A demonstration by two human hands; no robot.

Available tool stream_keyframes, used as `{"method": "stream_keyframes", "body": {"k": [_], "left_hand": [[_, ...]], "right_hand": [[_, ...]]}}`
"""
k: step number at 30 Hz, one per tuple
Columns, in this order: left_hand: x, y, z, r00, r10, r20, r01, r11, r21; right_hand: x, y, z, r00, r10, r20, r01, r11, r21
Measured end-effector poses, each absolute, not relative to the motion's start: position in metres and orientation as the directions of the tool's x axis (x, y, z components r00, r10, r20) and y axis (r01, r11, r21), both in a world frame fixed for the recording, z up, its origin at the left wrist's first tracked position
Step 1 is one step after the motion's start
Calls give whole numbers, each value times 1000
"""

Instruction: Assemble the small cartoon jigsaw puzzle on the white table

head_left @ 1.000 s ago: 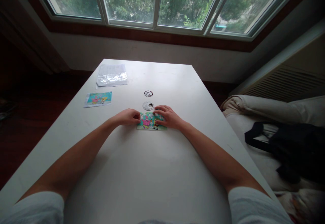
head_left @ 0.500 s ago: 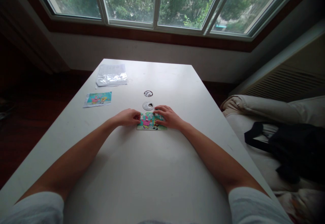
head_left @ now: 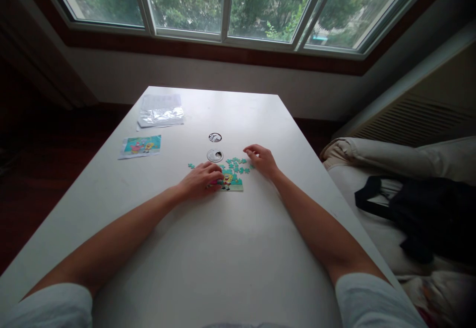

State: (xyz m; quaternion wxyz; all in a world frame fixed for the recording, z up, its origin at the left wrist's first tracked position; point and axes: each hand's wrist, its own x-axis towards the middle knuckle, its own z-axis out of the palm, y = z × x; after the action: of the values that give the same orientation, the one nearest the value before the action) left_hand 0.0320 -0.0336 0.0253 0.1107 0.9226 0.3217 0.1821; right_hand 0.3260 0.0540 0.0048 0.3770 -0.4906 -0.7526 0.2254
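Observation:
A partly assembled jigsaw puzzle with cartoon figures lies flat on the white table. My left hand rests over its left side, fingers spread and touching it, hiding much of that part. Several loose teal puzzle pieces lie along its upper edge and right. A single puzzle piece sits apart, above my left hand. My right hand hovers right of the loose pieces, its fingers loosely bent and pointing left; no piece shows in it.
Two round openings, a nearer grommet and a farther hole, sit beyond the puzzle. A printed picture sheet and a clear plastic bag with papers lie at left. Dark clothing lies on the seat at right.
My right hand has left the puzzle and moved right. My left hand has shifted onto its face. Teal pieces along the top now lie loose and scattered.

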Motion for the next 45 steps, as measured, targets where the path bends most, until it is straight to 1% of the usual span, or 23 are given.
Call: {"method": "stream_keyframes", "body": {"k": [4, 10, 20, 25, 34, 45], "left_hand": [[30, -32, 18, 759, 604, 243, 538, -792, 289], [28, -30, 17, 750, 615, 243, 543, -783, 303], [29, -31, 17, 744, 622, 244, 549, -777, 308], [29, -30, 16, 744, 623, 243, 549, -776, 310], [30, -29, 14, 736, 629, 249, 555, -772, 309], [29, -28, 16, 729, 636, 253, 561, -767, 312]], "right_hand": [[337, 59, 7, -237, 936, 260, 675, 351, -649], [341, 61, 7, -287, 939, 189, 727, 342, -596], [342, 63, -4, -338, 911, 237, 691, 411, -594], [342, 62, -1, -368, 904, 218, 687, 423, -590], [339, 60, 0, -452, 869, 204, 706, 488, -514], [337, 60, 2, -480, 860, 174, 701, 495, -513]]}}
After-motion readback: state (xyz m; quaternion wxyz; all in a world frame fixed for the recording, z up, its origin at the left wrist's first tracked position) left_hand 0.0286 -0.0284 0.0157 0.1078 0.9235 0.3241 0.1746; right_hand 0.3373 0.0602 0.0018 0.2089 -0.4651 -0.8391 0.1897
